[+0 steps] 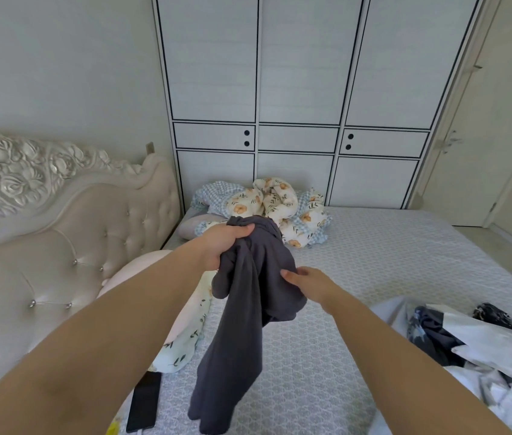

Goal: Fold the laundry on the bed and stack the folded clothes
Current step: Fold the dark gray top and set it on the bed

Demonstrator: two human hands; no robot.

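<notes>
Because the dark grey garment (pixel 248 296) hangs in limp folds from the person's left hand (pixel 221 243), it looks soft, light and without any stiffness of its own. That hand is closed in a fist around a bunched end of the cloth, held up above the middle of the bed (pixel 374 262), while a long part, perhaps a sleeve or leg, trails down toward the near edge. The right hand (pixel 306 282) sits against the right side of the hanging cloth with thumb and fingers loosely curled on it; whether it pinches the fabric or only touches it cannot be told.

Such cloth should not slip much, but it will sag and twist wherever it is not supported. A good hold would probably be at two matching corners or seams, such as a waistband or shoulders, so the piece opens flat before it is laid down. Which kind of garment it is cannot yet be told.

More unfolded laundry (pixel 455 334), white and dark, lies heaped at the near right of the bed. A floral quilt (pixel 273 202) is bundled at the far side, and a black phone (pixel 145 400) rests near the left edge. No folded stack shows.

No brand, label or readable writing appears on anything.
</notes>
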